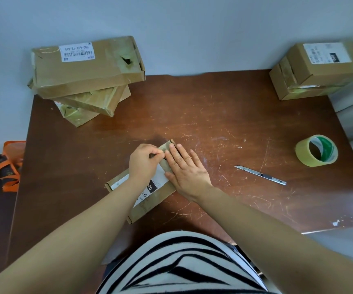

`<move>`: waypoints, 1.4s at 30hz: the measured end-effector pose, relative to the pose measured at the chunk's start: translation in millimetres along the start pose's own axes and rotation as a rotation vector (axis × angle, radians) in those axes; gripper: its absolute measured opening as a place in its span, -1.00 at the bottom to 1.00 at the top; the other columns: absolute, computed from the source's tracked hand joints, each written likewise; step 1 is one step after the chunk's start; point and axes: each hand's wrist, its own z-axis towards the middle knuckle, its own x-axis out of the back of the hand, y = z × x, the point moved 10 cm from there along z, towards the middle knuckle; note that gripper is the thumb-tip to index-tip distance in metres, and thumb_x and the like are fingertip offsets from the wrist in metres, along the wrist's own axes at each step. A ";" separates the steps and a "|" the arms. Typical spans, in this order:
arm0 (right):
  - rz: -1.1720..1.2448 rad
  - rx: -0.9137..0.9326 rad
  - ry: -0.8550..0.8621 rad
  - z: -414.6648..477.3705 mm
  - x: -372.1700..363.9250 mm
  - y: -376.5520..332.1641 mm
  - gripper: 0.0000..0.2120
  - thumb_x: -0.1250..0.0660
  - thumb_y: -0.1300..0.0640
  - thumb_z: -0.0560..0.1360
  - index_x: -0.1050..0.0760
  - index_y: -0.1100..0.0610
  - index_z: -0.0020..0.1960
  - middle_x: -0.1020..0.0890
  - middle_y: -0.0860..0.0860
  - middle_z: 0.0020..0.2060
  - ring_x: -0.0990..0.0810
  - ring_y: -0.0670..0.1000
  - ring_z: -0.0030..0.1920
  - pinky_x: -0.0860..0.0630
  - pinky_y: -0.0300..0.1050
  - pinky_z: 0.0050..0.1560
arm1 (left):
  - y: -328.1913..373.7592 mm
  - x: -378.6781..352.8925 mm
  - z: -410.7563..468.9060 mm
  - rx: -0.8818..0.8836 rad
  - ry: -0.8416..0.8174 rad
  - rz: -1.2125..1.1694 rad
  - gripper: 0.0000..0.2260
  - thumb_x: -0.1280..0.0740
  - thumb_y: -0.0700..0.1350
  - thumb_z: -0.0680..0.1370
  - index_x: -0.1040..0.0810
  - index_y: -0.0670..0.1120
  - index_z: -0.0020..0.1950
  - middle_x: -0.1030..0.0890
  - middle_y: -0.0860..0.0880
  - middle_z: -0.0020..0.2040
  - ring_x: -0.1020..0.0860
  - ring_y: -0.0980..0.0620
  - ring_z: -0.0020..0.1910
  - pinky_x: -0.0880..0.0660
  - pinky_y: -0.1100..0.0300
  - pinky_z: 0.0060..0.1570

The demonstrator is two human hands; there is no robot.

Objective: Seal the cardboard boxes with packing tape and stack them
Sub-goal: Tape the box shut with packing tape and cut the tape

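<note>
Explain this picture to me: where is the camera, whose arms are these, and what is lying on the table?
No machine here: a person works bare-handed, and the single camera sits on their head, looking down. The right hand lies flat on a small cardboard box. The left hand pinches at its far end, tape or flap, unclear. On the brown table lie a tape roll and a utility knife. Stacked boxes stand far left, more boxes far right.
</note>
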 end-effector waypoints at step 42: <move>0.052 -0.001 0.005 0.7 0.3 0.7 -0.27 0.48 -0.25 0.41 0.28 0.00 0.54 0.38 -0.15 0.42 0.48 -0.11 0.40 0.37 -0.07 0.45 | -16.5 -8.5 10.3 0.218 -0.083 -0.101 -0.84 -0.47 -0.26 0.44 -0.61 -0.14 -0.01 -0.62 -0.12 0.04 -0.58 -0.05 0.02 -0.52 0.04 0.09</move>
